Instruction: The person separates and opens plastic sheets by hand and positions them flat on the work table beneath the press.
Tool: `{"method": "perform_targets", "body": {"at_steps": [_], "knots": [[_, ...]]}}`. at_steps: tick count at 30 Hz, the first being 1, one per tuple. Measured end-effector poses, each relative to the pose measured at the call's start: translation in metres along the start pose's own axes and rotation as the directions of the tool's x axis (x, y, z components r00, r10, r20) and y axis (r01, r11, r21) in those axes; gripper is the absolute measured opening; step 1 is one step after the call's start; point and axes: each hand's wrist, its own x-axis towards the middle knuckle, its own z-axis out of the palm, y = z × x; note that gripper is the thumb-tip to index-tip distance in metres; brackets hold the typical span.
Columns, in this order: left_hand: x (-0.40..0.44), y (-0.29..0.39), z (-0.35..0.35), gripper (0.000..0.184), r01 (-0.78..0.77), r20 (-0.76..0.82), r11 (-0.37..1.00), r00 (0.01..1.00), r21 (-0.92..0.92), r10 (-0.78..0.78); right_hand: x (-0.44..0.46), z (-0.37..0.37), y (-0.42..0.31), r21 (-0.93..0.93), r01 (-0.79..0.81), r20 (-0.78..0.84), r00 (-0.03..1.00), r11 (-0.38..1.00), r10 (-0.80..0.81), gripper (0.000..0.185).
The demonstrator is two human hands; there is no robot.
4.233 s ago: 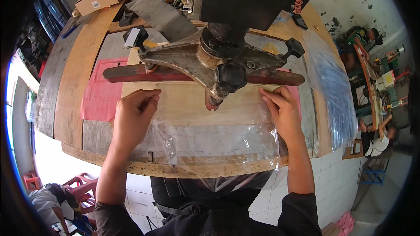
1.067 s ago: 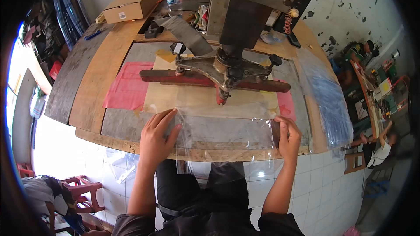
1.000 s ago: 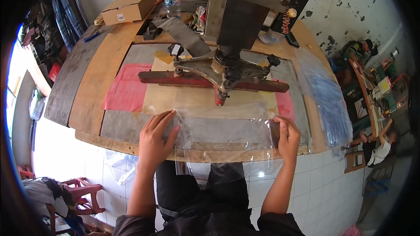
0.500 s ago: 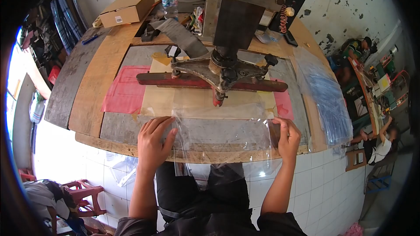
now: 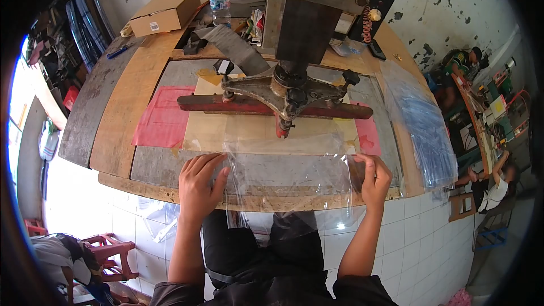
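Note:
A clear plastic sheet lies across the front of the worktable, its lower part hanging over the edge toward my lap. At its upper left corner, my left hand holds the sheet's edge with the fingertips, the thumb a little apart. My right hand pinches the upper right edge between thumb and curled fingers. The sheet's far edge overlaps a pale yellow panel with pink-red sheets at its sides. Above the panel stands a press head with a dark red bar.
A stack of clear plastic sheets lies on the table's right side. Behind are a cardboard box, a water bottle and grey strips. A red stool stands at lower left. Other people sit at a bench on the right.
Almost nothing differs. Both hands stay at the sheet's edges, and the right hand has shifted very slightly.

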Motion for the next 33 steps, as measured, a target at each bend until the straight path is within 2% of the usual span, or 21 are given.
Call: {"method": "perform_targets", "body": {"at_steps": [9, 33], "knots": [[0.0001, 0.0004, 0.0000, 0.024, -0.008, -0.009, 1.000, 1.000, 0.005, 0.009, -0.0051, -0.0013, 0.0065, -0.045, 0.114, -0.099, 0.988, 0.992, -0.118, 0.030], [-0.0008, -0.0014, 0.0005, 0.023, -0.016, -0.011, 1.000, 1.000, 0.006, 0.016, -0.0067, -0.0018, 0.0064, -0.071, 0.090, -0.109, 0.989, 0.993, -0.097, 0.031]]}}
